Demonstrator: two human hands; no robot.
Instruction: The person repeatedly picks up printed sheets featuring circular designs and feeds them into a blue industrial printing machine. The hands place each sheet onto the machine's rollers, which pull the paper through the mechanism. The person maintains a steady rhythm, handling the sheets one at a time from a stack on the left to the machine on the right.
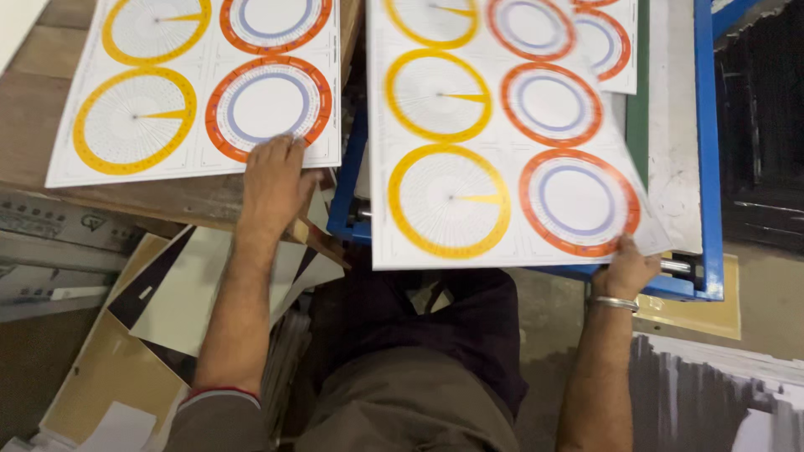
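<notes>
Left hand (pixel 272 180) flat, fingers spread, pressing lower edge of printed sheet (pixel 197 84) on wooden table (pixel 33 100); no pinch, palm contact only. Right hand (pixel 626 269) pinches bottom right corner of second sheet (pixel 494 134), yellow and orange rings, lying tilted over blue-framed machine bed (pixel 708 151). Step, by judgement: moving single sheet between stack and bed. Next move needs corner grip kept, sheet squared to frame edge. Offcuts (pixel 167 293) litter floor below.
</notes>
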